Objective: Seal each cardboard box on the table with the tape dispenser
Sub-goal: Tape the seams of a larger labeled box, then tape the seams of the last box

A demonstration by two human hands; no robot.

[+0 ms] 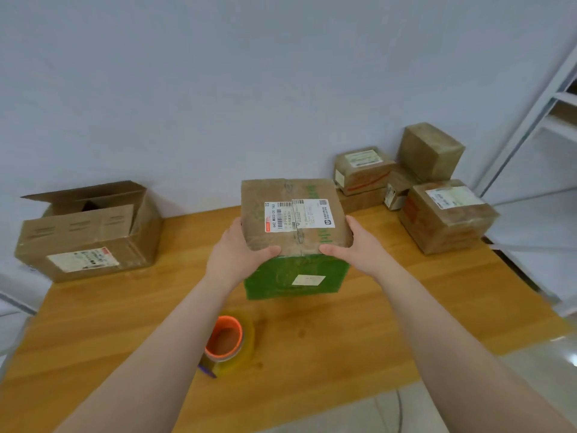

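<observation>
Gripping the green-sided box [293, 214] at both flanks, mid-table

Left hand [240, 254] and right hand [359, 245] clasp the closed, labelled box, thumbs on its top's near edge and fingers curled round its sides; whether it rests on the wooden table [406, 307] cannot be told. Orange-cored tape dispenser [229, 342] lies on the table at 7 o'clock from the box, apart from both hands. An open-flapped box [90, 232] sits at 9 o'clock, and a cluster of closed boxes [446, 214] at 2 o'clock
</observation>
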